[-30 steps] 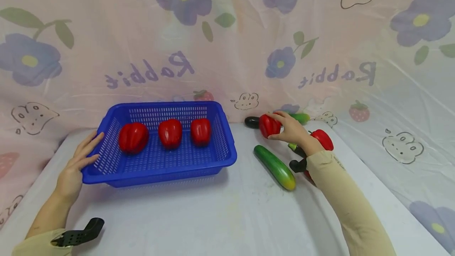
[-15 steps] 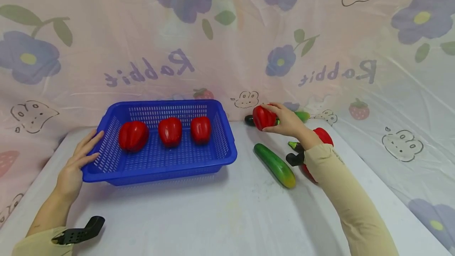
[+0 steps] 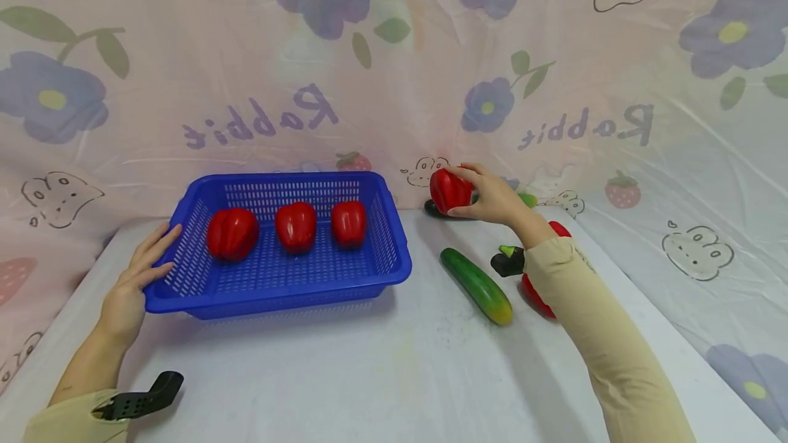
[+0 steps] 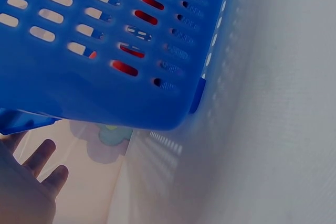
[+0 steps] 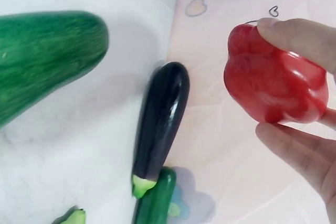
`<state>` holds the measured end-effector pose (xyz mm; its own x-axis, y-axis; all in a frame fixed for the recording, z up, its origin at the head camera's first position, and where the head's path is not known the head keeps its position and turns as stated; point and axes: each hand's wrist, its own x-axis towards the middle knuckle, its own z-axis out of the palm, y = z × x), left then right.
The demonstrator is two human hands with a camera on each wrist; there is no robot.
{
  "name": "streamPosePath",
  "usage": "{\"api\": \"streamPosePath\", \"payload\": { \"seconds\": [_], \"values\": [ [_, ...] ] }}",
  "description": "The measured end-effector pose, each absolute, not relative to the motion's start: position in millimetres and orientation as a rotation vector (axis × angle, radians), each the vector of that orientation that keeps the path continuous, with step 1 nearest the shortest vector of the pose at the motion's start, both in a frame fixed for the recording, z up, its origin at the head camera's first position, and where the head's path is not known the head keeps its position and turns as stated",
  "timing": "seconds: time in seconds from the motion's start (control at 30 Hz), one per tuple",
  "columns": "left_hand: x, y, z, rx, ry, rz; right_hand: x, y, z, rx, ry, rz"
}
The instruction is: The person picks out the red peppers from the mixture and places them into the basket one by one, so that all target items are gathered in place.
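Red pepper (image 3: 446,191) pinched in right hand (image 3: 491,198), partly covered; left hand (image 3: 128,292), fingers extended, touches blue basket (image 3: 277,297).

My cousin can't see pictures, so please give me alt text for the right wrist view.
A right hand holds a glossy red bell pepper. A long, shiny black eggplant with a green cap lies at the edge of the white tabletop; a thick green cucumber shows at left.

Soft light fills the head view; pale shadow lies on the desk (image 3: 345,374) before the blue basket (image 3: 277,298); highlights fleck the peppers (image 3: 296,227) inside it; the left wrist view is dim.
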<state>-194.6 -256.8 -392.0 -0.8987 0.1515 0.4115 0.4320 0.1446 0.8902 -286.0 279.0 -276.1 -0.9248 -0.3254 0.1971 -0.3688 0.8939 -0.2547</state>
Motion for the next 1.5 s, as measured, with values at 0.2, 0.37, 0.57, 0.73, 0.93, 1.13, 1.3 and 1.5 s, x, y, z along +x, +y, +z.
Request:
{"api": "streamPosePath", "payload": {
  "seconds": [0.2,0.37,0.57,0.73,0.93,1.13,1.3,1.5],
  "values": [
    [-194,-257,-392,-0.568,-2.221,-1.790,-287,267,-268,0.547,-2.911,0.481],
    [-194,-256,-392,-0.567,-2.213,-1.794,-289,258,-263,0.577,-2.898,0.476],
    [-196,-257,-393,-0.545,-2.222,-1.798,-291,243,-257,0.628,-2.871,0.441],
    [-196,-257,-393,-0.548,-2.212,-1.796,-293,229,-253,0.657,-2.869,0.434],
    [-197,-256,-391,-0.541,-2.187,-1.843,-297,217,-252,0.687,-2.871,0.449],
    [-197,-257,-390,-0.535,-2.165,-1.855,-300,204,-251,0.733,-2.865,0.449],
    [-197,-256,-390,-0.531,-2.192,-1.839,-300,191,-252,0.752,-2.853,0.494],
    [-196,-256,-390,-0.536,-2.206,-1.821,-300,173,-252,0.784,-2.836,0.543]
  ]
}}
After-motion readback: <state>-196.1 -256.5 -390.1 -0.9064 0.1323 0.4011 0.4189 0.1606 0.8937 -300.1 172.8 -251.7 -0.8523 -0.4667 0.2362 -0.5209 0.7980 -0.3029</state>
